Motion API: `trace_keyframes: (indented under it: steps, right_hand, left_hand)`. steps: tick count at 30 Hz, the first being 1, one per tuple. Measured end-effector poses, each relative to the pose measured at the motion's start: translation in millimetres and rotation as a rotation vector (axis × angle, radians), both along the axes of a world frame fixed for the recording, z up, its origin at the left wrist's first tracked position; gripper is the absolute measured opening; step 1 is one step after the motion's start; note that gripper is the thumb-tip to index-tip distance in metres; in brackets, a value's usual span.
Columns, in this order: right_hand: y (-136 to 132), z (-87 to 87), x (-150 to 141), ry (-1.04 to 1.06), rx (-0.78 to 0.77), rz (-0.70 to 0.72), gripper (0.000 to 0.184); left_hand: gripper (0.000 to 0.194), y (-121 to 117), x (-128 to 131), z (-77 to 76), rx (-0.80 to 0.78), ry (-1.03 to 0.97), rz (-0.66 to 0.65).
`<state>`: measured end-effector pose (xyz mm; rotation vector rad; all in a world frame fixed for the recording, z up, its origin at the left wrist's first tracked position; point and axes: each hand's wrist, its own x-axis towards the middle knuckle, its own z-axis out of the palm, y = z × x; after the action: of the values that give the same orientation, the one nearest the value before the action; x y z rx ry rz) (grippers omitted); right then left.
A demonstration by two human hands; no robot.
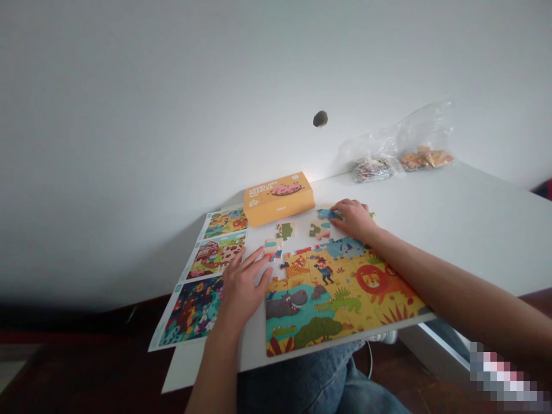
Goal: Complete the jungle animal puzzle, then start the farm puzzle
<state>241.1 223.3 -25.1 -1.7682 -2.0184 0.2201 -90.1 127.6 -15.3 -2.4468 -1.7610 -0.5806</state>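
A partly joined jigsaw puzzle point(340, 293) with a lion, a hippo and crocodiles lies flat on the white table. At its far edge, my right hand point(354, 219) has its fingertips on a blue puzzle piece point(326, 214); the hand hides part of that area. My left hand point(244, 284) rests left of the puzzle, fingers stretched out and apart. Just beyond those fingers is a loose puzzle piece point(272, 247) with red and blue on it. Two other loose pieces, a green one point(285, 230) and a green-and-cream one point(319, 230), lie between my hands.
A yellow puzzle box point(279, 198) stands near the wall. Left of it, a picture sheet point(172, 322) with three printed scenes hangs slightly over the table's left edge. Two clear bags of pieces point(375, 168) point(426, 158) sit at the back right. The wall has a round hole point(320, 119).
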Motion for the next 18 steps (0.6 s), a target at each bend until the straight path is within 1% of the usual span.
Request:
trace_keyframes:
  steps: [5, 9, 10, 11, 12, 13, 16, 17, 18]
  right_hand:
    - [-2.4, 2.4, -0.5, 0.003, 0.042, 0.028, 0.033]
    - [-7.6, 3.4, -6.9, -0.033, 0.095, 0.212, 0.038]
    - [-8.2, 3.9, -7.6, -0.044, 0.098, 0.246, 0.041]
    - [-8.0, 4.7, -7.0, -0.045, 0.099, 0.249, 0.044]
    - [-6.9, 5.7, -4.8, -0.035, 0.103, 0.213, 0.047]
    - [-4.9, 6.9, -0.8, -0.014, 0.112, 0.139, 0.048]
    - [3.5, 9.5, 20.1, 0.031, 0.113, -0.152, 0.051]
    - [6.1, 9.6, 27.8, 0.017, 0.08, -0.203, 0.055]
    - [8.1, 9.1, 34.8, -0.003, 0.031, -0.222, 0.062]
  left_hand:
    - [0.045, -2.0, 6.5, -6.5, -0.143, 0.07, 0.041]
    - [0.05, -2.0, 7.1, -8.6, -0.196, 0.094, 0.061]
    - [0.05, -2.1, 7.1, -8.8, -0.202, 0.098, 0.059]
    - [0.051, -2.2, 7.2, -8.8, -0.205, 0.1, 0.059]
    - [0.051, -2.3, 7.4, -8.8, -0.208, 0.099, 0.06]
    - [0.051, -2.5, 7.8, -8.6, -0.211, 0.097, 0.063]
    - [0.051, -3.1, 9.3, -7.8, -0.227, 0.097, 0.073]
    - [0.051, -3.3, 9.8, -7.5, -0.232, 0.1, 0.074]
    - [0.051, -3.4, 10.2, -7.1, -0.234, 0.102, 0.074]
